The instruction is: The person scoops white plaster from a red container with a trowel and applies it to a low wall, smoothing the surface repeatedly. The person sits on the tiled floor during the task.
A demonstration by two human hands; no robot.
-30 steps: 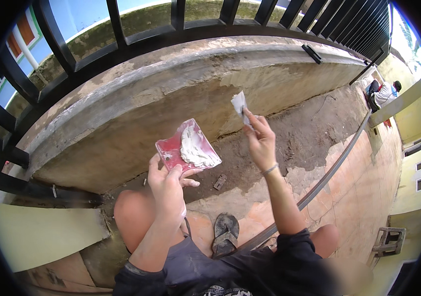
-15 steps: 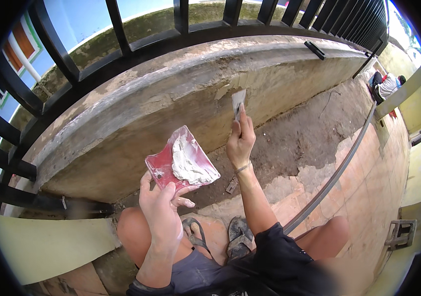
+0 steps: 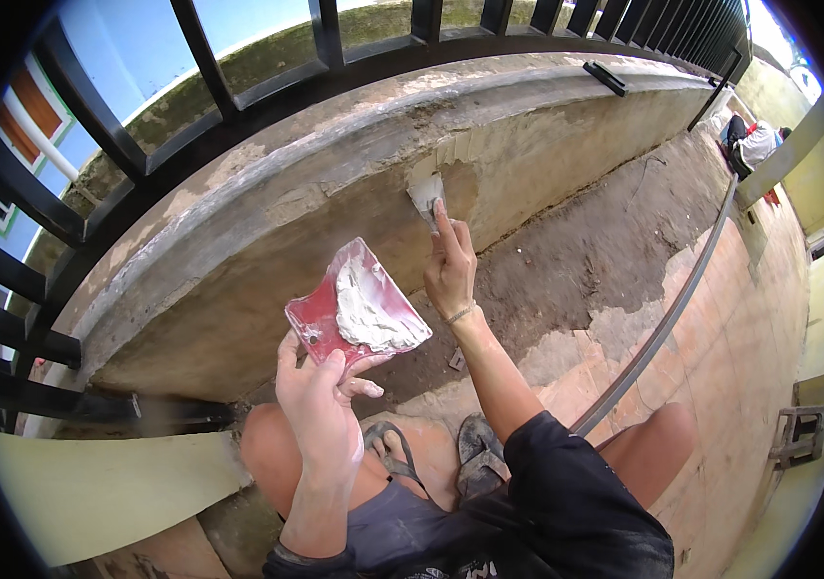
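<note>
My left hand [image 3: 320,391] grips a red plastic plaster holder [image 3: 310,314] by its lower edge, thumb on top. A thick heap of white putty [image 3: 373,314] lies on it. My right hand [image 3: 450,261] is closed round a putty knife [image 3: 425,196], index finger stretched along it; the handle is mostly hidden in the fingers. The wide blade rests against the low concrete wall [image 3: 267,309], just under its ledge. A patch of fresh putty [image 3: 457,147] shows on the wall above and beside the blade.
Black fence bars [image 3: 277,82] run along the wall's top. A dark object [image 3: 606,78] lies on the ledge. A bare soil strip [image 3: 566,261] meets broken orange tiles [image 3: 663,376]. A dark rail [image 3: 648,347] crosses the floor. Another person [image 3: 754,145] sits far right.
My right hand has moved left with the putty knife, and the blade has tilted leftward across the wall. The plaster holder stays almost where it was in my left hand.
</note>
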